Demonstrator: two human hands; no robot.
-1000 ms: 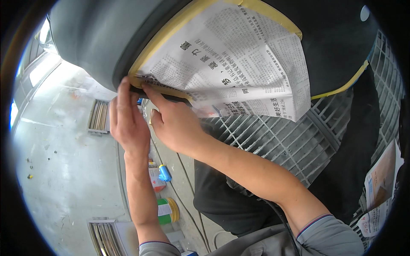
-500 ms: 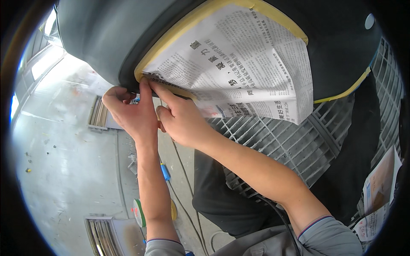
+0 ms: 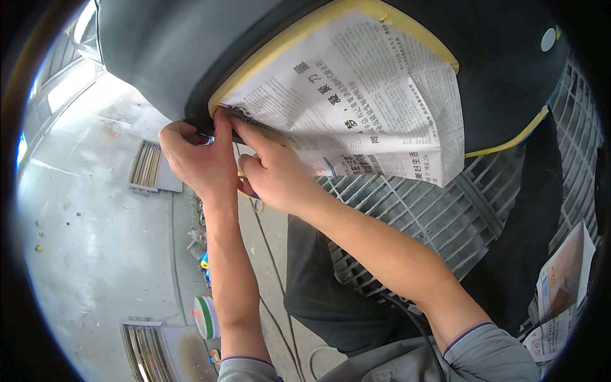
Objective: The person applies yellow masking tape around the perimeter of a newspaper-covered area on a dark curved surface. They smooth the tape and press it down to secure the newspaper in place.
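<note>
A sheet of newspaper [image 3: 356,95] covers part of a dark curved panel [image 3: 159,57], edged with yellow masking tape [image 3: 280,41]. My left hand [image 3: 203,159] is closed at the lower left corner of the sheet. Its thumb presses the taped corner, while its other fingers curl round the panel's lower edge, partly hidden. Beside it, my right hand [image 3: 273,172] lays an outstretched index finger along the lower border of the paper. The remaining fingers of that hand are curled in; a small yellowish curved edge shows under them, too hidden to name. The sheet's lower right part hangs loose.
Metal floor grating [image 3: 407,223] lies under the panel and around my dark trouser leg [image 3: 331,286]. Cables [image 3: 270,254] run over the floor. A green and white round container [image 3: 207,318] stands left of my forearm. Printed paper [image 3: 563,270] lies at the right.
The panel and both hands appear slightly further right in the view. Both hands keep to the same taped corner, with almost the same finger positions.
</note>
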